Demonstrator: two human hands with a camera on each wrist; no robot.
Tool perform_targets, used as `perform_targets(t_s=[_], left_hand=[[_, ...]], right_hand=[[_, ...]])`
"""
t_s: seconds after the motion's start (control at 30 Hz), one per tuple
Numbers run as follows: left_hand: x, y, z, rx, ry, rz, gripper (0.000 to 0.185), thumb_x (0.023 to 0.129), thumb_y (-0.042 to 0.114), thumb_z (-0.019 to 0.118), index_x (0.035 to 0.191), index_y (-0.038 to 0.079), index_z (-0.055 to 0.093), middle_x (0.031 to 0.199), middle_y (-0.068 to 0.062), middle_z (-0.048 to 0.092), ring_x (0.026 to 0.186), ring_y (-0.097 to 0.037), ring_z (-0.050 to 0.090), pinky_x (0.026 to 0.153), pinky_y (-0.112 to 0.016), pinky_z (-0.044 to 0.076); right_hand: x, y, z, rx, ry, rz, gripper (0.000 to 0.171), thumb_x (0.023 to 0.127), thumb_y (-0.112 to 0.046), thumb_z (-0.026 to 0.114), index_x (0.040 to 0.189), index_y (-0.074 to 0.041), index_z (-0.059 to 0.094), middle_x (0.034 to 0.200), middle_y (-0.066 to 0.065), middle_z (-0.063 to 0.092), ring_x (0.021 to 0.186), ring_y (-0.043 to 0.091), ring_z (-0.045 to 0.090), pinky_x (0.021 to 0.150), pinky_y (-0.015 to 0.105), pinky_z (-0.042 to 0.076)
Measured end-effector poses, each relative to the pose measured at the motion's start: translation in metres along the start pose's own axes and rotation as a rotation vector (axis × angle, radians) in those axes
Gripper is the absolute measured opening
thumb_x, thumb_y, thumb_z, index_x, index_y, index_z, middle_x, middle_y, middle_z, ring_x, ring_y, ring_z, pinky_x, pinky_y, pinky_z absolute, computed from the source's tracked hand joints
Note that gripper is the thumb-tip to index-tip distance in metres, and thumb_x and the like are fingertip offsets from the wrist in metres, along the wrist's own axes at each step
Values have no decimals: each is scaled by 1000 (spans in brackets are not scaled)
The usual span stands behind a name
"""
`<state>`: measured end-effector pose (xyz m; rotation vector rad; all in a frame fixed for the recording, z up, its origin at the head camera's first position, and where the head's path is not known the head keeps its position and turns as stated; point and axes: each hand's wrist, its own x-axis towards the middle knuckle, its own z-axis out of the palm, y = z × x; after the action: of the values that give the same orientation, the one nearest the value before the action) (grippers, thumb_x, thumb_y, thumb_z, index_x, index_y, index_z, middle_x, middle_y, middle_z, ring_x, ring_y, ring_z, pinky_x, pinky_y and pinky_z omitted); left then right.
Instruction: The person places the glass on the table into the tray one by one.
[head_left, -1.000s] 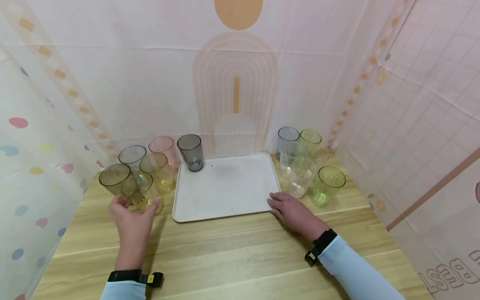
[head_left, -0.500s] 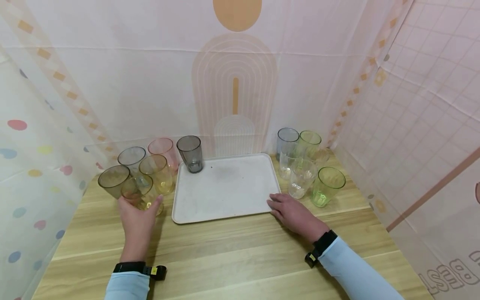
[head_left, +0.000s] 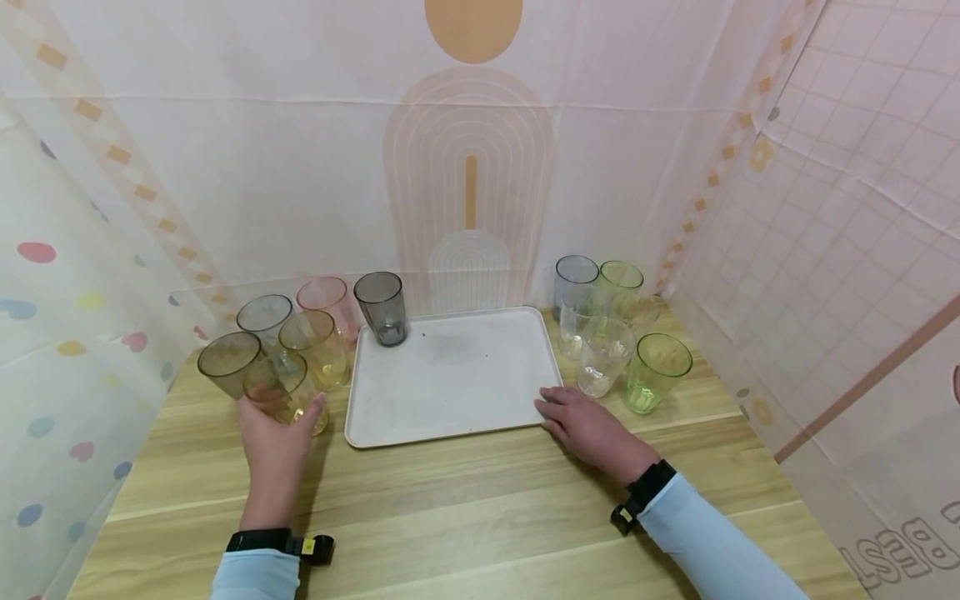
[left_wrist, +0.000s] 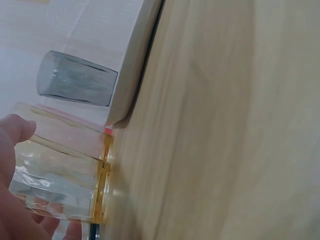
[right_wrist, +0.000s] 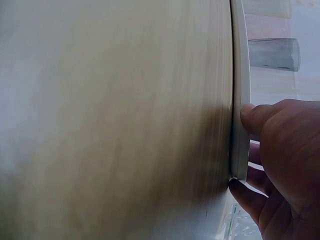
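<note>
My left hand [head_left: 273, 442] grips an amber-yellow glass tumbler [head_left: 291, 398] at the front of the left group. In the left wrist view, the thumb lies along one side of that tumbler [left_wrist: 55, 175], and fingers show through it; its base stands on the table. My right hand [head_left: 588, 425] holds the front right corner of a white rectangular tray [head_left: 457, 375]. In the right wrist view, its thumb touches the tray's rim [right_wrist: 242, 150] and the fingers bend round the corner. On the tray's back left corner stands a smoky grey tumbler [head_left: 382, 308].
Left of the tray stand a brown tumbler [head_left: 228, 362], a bluish one [head_left: 264, 321], a pink one [head_left: 330, 296] and another yellow one [head_left: 315, 346]. To the right, a green tumbler [head_left: 654, 375] stands beside clear [head_left: 603, 358], blue and green ones. Cloth-covered walls enclose the wooden table [head_left: 435, 508].
My left hand has shifted right and its fingers have closed round the front yellow tumbler, which stays in place. The right hand remains at the tray corner.
</note>
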<state>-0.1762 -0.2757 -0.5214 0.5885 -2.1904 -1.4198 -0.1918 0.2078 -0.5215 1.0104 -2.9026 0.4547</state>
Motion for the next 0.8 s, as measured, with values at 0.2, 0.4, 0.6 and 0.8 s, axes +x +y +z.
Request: perform_targets(t_s=[0.2, 0.4, 0.6, 0.8], left_hand=[[-8, 12, 3, -42, 29, 44, 72, 89, 27, 95, 137, 9, 46, 126, -2, 48, 120, -23, 47, 102, -35, 39], [-18, 32, 17, -84, -26, 60, 77, 88, 24, 96, 142, 4, 44, 132, -9, 50, 125, -26, 49, 107, -37, 40], [-21, 39, 41, -88, -96, 100, 84, 89, 24, 95, 149, 0, 41, 146, -20, 49, 140, -32, 47, 120, -50, 38], [-16, 41, 71, -69, -155, 108, 90, 90, 27, 94, 155, 0, 38, 152, -22, 48, 146, -33, 45, 127, -52, 34]], right_hand=[[0, 0, 0, 5, 4, -5, 42, 112, -17, 68, 149, 1, 67, 159, 22, 58, 147, 45, 55, 124, 59, 44], [0, 0, 0, 9, 10, -13, 40, 112, -15, 68, 148, 1, 68, 158, 23, 59, 146, 46, 56, 123, 59, 45], [-1, 1, 2, -6, 42, -35, 38, 111, -13, 68, 146, 2, 69, 155, 24, 62, 143, 45, 58, 121, 58, 47], [-1, 1, 3, -11, 40, -32, 39, 111, -13, 68, 146, 2, 69, 155, 24, 62, 143, 44, 59, 121, 58, 47]])
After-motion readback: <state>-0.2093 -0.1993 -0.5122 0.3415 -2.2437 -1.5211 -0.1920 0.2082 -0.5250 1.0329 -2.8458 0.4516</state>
